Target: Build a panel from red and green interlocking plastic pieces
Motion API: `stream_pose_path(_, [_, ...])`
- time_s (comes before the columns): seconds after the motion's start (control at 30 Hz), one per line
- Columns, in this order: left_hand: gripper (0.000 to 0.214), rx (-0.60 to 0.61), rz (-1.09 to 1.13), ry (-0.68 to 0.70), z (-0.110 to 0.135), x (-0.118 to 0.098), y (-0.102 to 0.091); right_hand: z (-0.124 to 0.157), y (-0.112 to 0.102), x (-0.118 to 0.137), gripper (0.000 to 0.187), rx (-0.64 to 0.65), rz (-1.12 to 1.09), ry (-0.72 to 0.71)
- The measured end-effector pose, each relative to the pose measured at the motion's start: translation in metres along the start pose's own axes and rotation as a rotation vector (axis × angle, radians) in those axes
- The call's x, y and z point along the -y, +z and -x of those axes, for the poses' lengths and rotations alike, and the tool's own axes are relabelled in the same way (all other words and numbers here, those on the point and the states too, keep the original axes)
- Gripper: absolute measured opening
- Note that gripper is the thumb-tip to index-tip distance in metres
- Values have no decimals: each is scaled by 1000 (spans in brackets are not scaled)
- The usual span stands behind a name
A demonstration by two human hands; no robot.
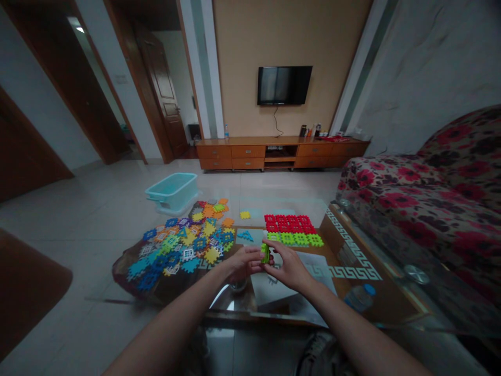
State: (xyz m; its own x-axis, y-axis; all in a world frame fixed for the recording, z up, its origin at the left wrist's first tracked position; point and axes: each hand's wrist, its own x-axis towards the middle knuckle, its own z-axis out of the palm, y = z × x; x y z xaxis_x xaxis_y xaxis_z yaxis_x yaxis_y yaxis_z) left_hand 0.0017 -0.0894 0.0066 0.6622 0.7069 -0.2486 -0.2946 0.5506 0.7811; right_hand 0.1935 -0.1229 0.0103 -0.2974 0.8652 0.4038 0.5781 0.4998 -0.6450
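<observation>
Above the front of the glass table, my left hand (243, 263) and my right hand (288, 265) meet around a small lime-green plastic piece (265, 254). Fingers of both hands close on it, the left from one side and the right from the other, and they partly cover its shape. Just beyond my hands lies a row of lime-green interlocking tiles (299, 238). Behind it is a joined block of red tiles (289, 223). A few blue triangular pieces (246, 235) lie to the left of that row. White sheets (321, 266) are under my hands.
A wide heap of mixed coloured tiles (188, 243) covers the table's left side. One yellow tile (245, 214) lies apart. On the floor beyond stands a turquoise bin (172, 189). A capped bottle (360, 297) appears at the right, beside a flowered sofa (391, 180).
</observation>
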Motion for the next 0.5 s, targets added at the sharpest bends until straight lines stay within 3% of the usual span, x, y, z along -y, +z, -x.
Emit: stream_pose_path(0.5, [39, 7, -67, -23, 0, 2, -1, 0, -2, 2, 55, 12, -23, 15])
